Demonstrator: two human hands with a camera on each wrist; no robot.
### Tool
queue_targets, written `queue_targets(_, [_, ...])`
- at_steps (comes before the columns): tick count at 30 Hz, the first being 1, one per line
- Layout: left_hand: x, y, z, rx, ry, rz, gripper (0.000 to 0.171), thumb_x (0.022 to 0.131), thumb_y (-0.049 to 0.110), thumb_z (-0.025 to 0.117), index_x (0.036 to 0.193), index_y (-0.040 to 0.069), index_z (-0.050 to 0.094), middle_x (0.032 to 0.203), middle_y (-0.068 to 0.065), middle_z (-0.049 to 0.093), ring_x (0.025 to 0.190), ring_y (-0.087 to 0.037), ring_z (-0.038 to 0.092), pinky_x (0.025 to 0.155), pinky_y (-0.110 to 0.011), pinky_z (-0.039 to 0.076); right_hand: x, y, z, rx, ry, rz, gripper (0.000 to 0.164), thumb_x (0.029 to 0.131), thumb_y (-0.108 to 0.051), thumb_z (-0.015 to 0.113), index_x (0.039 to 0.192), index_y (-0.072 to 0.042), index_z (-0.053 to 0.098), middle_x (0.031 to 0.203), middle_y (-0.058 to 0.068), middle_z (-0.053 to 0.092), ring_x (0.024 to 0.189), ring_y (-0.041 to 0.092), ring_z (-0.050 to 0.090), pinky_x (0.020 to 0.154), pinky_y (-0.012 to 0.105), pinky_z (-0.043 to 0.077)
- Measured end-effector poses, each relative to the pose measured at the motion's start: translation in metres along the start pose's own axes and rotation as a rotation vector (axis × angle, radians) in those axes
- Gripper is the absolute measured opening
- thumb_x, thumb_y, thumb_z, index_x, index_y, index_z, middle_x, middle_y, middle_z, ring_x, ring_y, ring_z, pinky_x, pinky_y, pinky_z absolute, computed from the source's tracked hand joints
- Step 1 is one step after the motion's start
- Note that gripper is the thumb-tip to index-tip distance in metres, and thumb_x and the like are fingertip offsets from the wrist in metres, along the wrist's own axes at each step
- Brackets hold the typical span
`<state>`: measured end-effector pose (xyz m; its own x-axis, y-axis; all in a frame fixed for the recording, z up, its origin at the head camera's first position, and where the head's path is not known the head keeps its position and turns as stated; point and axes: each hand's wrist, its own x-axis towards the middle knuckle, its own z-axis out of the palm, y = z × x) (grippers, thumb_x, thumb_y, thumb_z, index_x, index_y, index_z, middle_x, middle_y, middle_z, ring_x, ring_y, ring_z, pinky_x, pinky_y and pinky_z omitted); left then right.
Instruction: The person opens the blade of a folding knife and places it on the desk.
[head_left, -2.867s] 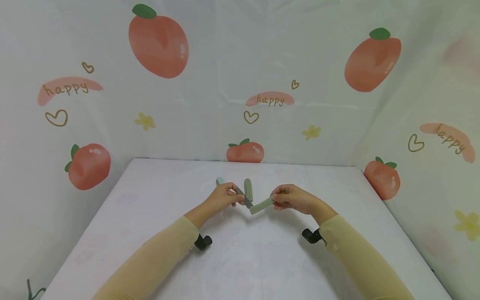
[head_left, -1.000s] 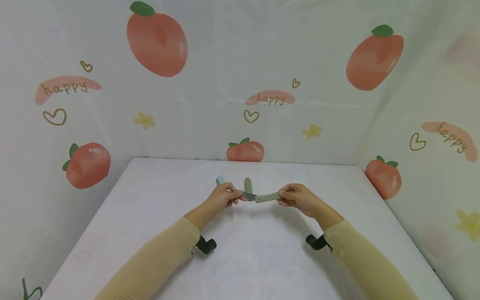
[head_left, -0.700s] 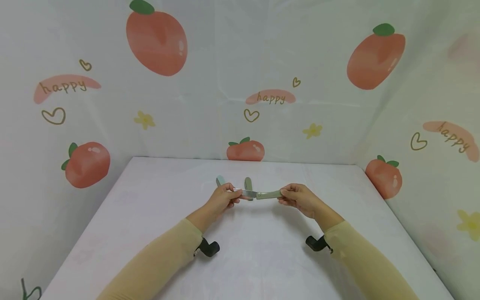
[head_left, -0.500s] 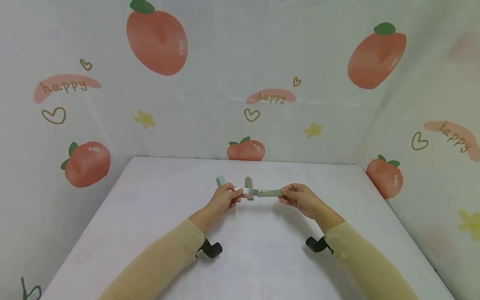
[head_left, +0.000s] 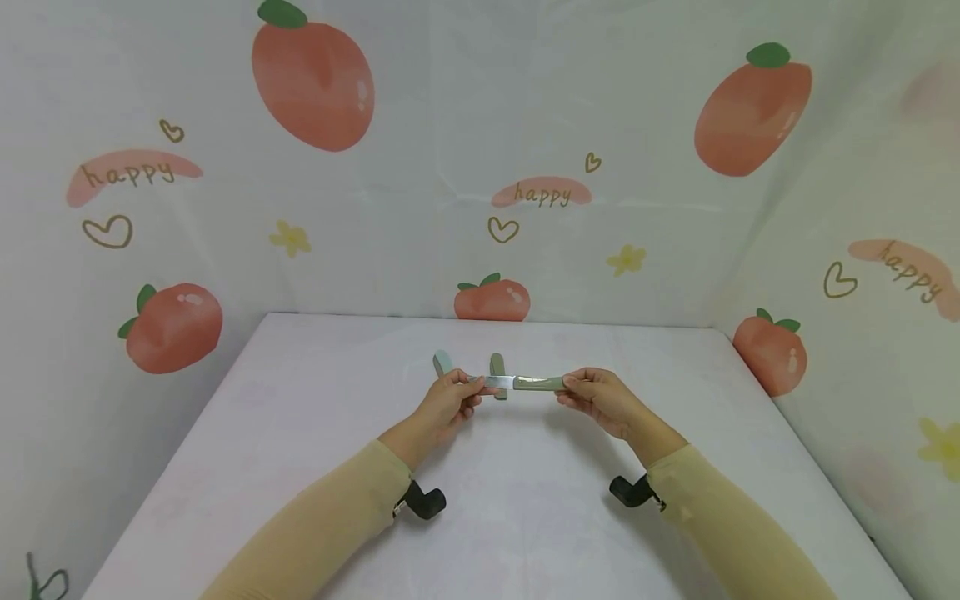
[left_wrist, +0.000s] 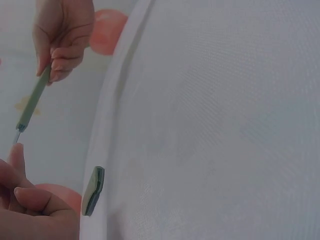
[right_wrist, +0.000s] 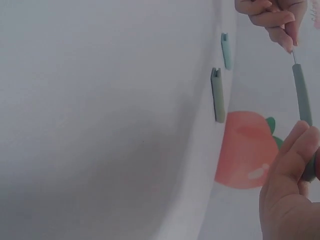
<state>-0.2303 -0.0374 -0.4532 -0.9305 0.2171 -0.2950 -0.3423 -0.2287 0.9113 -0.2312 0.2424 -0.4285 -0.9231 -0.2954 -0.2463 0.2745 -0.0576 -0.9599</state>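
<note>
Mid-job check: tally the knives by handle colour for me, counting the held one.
Green: 2 (the open knife between left hand and right hand, plus the green knife lying on the table)
Light blue: 1 (the light blue knife, also on the table)
Total: 3

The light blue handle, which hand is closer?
Left: the left hand is just in front of the light blue handle; the right hand is farther off, to its right.

Room below knife (head_left: 538,383), folded knives (head_left: 497,364) behind
</note>
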Motion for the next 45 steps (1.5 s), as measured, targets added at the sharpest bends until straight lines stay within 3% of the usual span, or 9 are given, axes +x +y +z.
queue_targets(10, [0.000,-0.003,-0.003,0.087,0.014,-0.023,0.026,0.098,0.016,0.065,0.082,0.013,0.045,0.089,0.000,0.076,0.062,-0.002,0.049,0.059,-0.018,0.034,-0.001,-0.002,-0.003,-0.143,0.017,-0.015,0.021,0.101,-0.007,0.060,0.112,0.010,0.054,0.090,0.009,0.068,0.080,0.011,0.069,0.077,0.023,0.056])
queue_targets(19, [-0.006,-0.002,-0.010,0.212,-0.051,-0.033,0.020,0.095,0.014,0.069,0.083,0.011,0.053,0.084,0.002,0.075,0.065,-0.004,0.051,0.058,-0.019,0.033,-0.002,-0.001,-0.012,-0.324,-0.038,-0.001,0.028,0.100,-0.013,0.063,0.114,0.011,0.060,0.091,0.008,0.068,0.079,0.013,0.066,0.075,0.024,0.055])
queue_targets(34, [-0.004,0.000,-0.022,0.405,-0.177,-0.053,0.018,0.095,0.018,0.070,0.085,0.008,0.058,0.090,-0.004,0.077,0.066,-0.005,0.051,0.061,-0.020,0.035,-0.004,-0.006,-0.023,-0.384,-0.207,0.080,0.027,0.098,-0.012,0.065,0.113,0.011,0.063,0.090,0.007,0.069,0.079,0.014,0.065,0.074,0.026,0.056])
queue_targets(40, [-0.001,-0.003,-0.021,0.560,-0.236,-0.028,0.020,0.096,0.022,0.068,0.086,0.007,0.059,0.089,-0.003,0.076,0.069,-0.009,0.051,0.065,-0.022,0.038,-0.007,-0.006,-0.028,-0.393,-0.223,0.079,0.029,0.099,-0.013,0.065,0.114,0.011,0.063,0.091,0.007,0.069,0.080,0.014,0.064,0.074,0.026,0.056])
queue_targets(45, [0.000,-0.006,-0.016,0.626,-0.244,0.007,0.021,0.097,0.024,0.067,0.088,0.006,0.061,0.087,-0.001,0.074,0.072,-0.011,0.052,0.066,-0.024,0.040,-0.011,-0.006,-0.034,-0.388,-0.225,0.083,0.032,0.099,-0.013,0.064,0.116,0.014,0.060,0.092,0.007,0.069,0.081,0.013,0.063,0.074,0.025,0.055])
